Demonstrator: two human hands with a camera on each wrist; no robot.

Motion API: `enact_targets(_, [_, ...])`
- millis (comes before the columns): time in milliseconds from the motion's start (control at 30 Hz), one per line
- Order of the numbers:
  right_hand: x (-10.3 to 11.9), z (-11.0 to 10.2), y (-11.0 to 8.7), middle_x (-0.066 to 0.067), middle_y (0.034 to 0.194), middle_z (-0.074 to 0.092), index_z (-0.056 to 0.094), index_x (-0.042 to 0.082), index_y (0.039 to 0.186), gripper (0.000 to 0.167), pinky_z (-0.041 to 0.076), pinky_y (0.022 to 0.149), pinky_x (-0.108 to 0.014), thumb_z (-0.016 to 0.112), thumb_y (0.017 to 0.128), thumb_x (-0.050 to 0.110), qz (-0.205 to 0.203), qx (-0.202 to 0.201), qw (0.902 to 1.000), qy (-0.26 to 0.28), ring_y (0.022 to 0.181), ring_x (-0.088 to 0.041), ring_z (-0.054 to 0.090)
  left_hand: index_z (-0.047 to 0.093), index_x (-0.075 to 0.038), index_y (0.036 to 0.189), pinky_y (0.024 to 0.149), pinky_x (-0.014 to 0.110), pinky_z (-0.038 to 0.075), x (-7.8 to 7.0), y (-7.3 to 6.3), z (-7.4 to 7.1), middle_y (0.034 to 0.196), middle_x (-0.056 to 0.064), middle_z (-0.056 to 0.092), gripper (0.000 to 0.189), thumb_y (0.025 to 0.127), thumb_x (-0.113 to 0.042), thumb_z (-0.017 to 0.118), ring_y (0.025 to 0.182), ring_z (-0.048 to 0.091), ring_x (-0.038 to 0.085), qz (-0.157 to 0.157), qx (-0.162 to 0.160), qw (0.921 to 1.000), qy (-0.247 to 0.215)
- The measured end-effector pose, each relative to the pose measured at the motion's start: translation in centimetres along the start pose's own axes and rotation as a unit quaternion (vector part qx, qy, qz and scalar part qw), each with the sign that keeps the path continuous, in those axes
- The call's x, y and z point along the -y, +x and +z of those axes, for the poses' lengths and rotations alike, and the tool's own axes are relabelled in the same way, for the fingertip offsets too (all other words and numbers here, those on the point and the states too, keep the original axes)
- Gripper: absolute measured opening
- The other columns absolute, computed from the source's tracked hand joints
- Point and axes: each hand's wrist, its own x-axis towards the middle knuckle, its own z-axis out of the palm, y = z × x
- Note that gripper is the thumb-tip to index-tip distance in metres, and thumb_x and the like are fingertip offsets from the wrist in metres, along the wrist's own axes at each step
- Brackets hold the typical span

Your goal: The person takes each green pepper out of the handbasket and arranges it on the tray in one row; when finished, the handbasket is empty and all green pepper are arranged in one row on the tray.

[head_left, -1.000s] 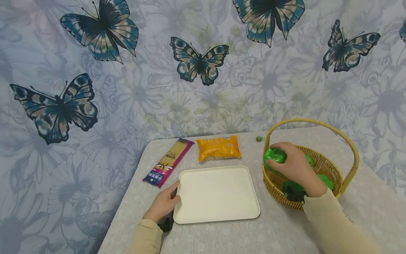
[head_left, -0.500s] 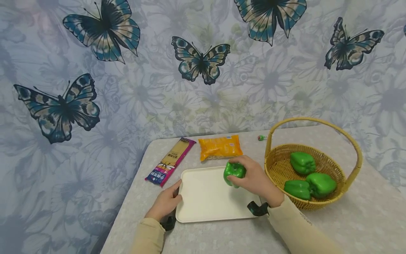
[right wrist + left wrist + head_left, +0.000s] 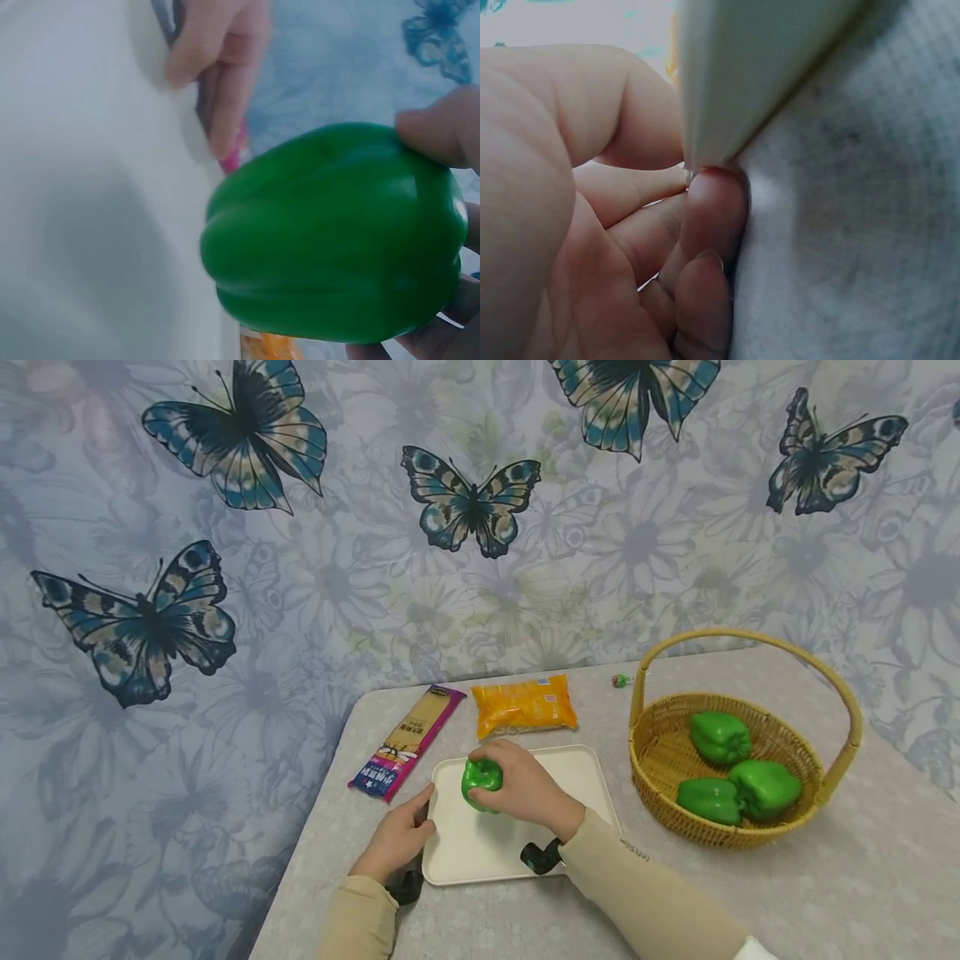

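Note:
A green bell pepper (image 3: 482, 783) is gripped in my right hand (image 3: 525, 785) over the left part of the cream tray (image 3: 517, 847). The right wrist view shows the bell pepper (image 3: 337, 236) above the tray's surface, thumb on one side and fingers on the other. My left hand (image 3: 396, 837) holds the tray's left rim. Close up in the left wrist view, the thumb lies along the tray's side (image 3: 757, 67) and curled fingertips (image 3: 716, 206) are at its lower edge, just over the tablecloth.
A wicker basket (image 3: 645, 772) with a tall handle stands to the right, three green bell peppers (image 3: 720, 737) inside. Behind the tray lie an orange packet (image 3: 525, 703) and a long pasta packet (image 3: 408, 743). A small lollipop (image 3: 619, 680) is near the back edge. A butterfly-patterned wall rises behind.
My right hand has lifted the bell pepper out of the basket and carried it left over the tray. The left hand stays at the tray's left rim.

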Motion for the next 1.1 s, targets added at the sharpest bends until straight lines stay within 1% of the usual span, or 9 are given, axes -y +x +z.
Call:
enact_targets(133, [0.0,1.4,1.6,-0.004,0.125,0.067,0.067,0.013,0.128,0.046,0.055,0.087,-0.033,0.080,0.088,0.030,0.000,0.017,0.9999,-0.005,0.104,-0.017,0.060,0.043,-0.015,0.159,0.056,0.029,0.044,0.2,-0.2,-0.2,0.069,0.001,0.056,0.065,0.096,-0.013,0.060,0.061,0.049,0.014,0.005,-0.004,1.0000,0.001])
enact_targets(300, [-0.6,2.6,3.4,-0.004,0.129,0.067,0.066,0.013,0.131,0.047,0.055,0.090,-0.030,0.079,0.090,0.031,-0.005,0.032,0.9994,-0.013,0.107,-0.017,0.061,0.043,-0.014,0.159,0.056,0.030,0.043,0.2,-0.1,-0.1,0.066,0.000,0.054,0.065,0.096,-0.014,0.060,0.059,0.048,0.014,0.006,0.001,1.0000,0.006])
enact_targets(367, [-0.7,2.8,3.9,-0.004,0.131,0.066,0.066,0.014,0.132,0.047,0.055,0.091,-0.031,0.078,0.090,0.031,-0.004,0.036,0.9992,-0.013,0.107,-0.017,0.062,0.042,-0.014,0.159,0.055,0.030,0.043,0.1,-0.1,-0.1,0.065,0.001,0.052,0.065,0.096,-0.014,0.060,0.059,0.047,0.014,0.006,0.004,0.9999,0.007])
enact_targets(500, [-1.0,3.3,4.7,-0.004,0.134,0.066,0.064,0.012,0.135,0.049,0.055,0.095,-0.034,0.077,0.092,0.031,-0.001,0.048,0.9987,-0.014,0.111,-0.018,0.062,0.042,-0.014,0.159,0.054,0.031,0.042,0.0,-0.1,-0.1,0.066,0.001,0.054,0.066,0.095,-0.014,0.060,0.059,0.048,0.015,0.008,0.004,1.0000,0.003])
enact_targets(633, [-1.0,3.6,5.3,-0.005,0.138,0.063,0.060,0.011,0.140,0.053,0.053,0.101,-0.037,0.076,0.094,0.031,0.002,0.063,0.9980,-0.006,0.117,-0.020,0.061,0.041,-0.014,0.159,0.054,0.030,0.043,0.1,0.1,-0.2,0.067,0.000,0.060,0.066,0.096,-0.014,0.060,0.058,0.050,0.014,0.014,0.004,0.9999,0.007])
enact_targets(767, [-1.0,3.9,5.7,-0.006,0.147,0.058,0.054,0.012,0.148,0.058,0.050,0.106,-0.039,0.074,0.096,0.031,0.007,0.076,0.9971,0.001,0.123,-0.021,0.059,0.040,-0.013,0.159,0.057,0.031,0.046,0.1,0.1,-0.3,0.084,0.004,0.072,0.067,0.096,-0.013,0.060,0.063,0.056,0.015,0.022,0.010,0.9997,0.002])
enact_targets(867, [-1.0,4.3,6.0,-0.007,0.150,0.055,0.050,0.013,0.152,0.062,0.048,0.109,-0.041,0.073,0.097,0.031,0.009,0.086,0.9962,-0.004,0.128,-0.023,0.057,0.040,-0.011,0.159,0.058,0.031,0.048,0.0,0.0,-0.3,0.093,0.006,0.075,0.067,0.096,-0.012,0.060,0.065,0.058,0.015,0.023,0.012,0.9997,0.002])
enact_targets(967, [-0.9,4.5,6.2,-0.007,0.152,0.054,0.048,0.012,0.153,0.064,0.045,0.112,-0.042,0.073,0.097,0.031,0.005,0.093,0.9955,-0.011,0.132,-0.025,0.055,0.040,-0.010,0.159,0.058,0.030,0.047,0.0,-0.1,-0.3,0.092,0.006,0.075,0.067,0.095,-0.013,0.060,0.063,0.057,0.015,0.023,0.012,0.9996,0.010])
enact_targets(1100, [-0.8,4.8,6.4,-0.009,0.153,0.053,0.048,0.010,0.153,0.064,0.044,0.113,-0.043,0.071,0.098,0.030,-0.004,0.098,0.9950,-0.017,0.133,-0.026,0.054,0.040,-0.010,0.159,0.057,0.031,0.045,-0.1,-0.2,-0.4,0.085,0.004,0.073,0.067,0.095,-0.014,0.060,0.059,0.053,0.014,0.023,0.008,0.9994,0.023])
